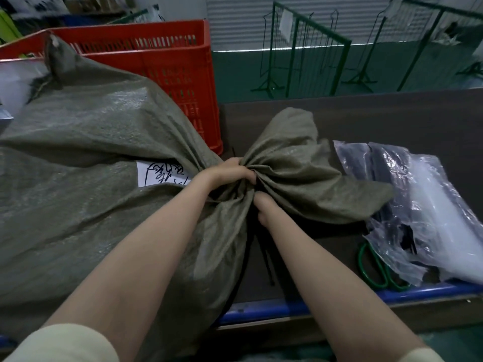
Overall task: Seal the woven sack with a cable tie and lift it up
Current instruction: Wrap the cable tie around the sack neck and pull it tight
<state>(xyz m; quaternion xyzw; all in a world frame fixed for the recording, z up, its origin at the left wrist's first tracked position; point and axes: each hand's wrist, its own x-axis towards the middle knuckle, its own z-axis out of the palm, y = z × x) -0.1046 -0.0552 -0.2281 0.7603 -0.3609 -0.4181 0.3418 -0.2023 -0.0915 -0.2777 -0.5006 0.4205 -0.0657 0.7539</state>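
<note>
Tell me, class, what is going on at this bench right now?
A person is closing a grey-green woven sack that lies on the workbench. The left hand and right hand both grip the gathered neck, bunching it tight. Black cable ties lie on the bench just below the hands; whether one is round the neck yet cannot be told. Green-handled scissors and a plastic bag lie to the right, a red crate behind.

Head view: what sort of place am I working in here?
Probably a warehouse or packing area. A grey-green woven sack lies on a dark worktable, a red slatted plastic crate stands behind it, and green wire display racks stand on a green-painted floor.
</note>
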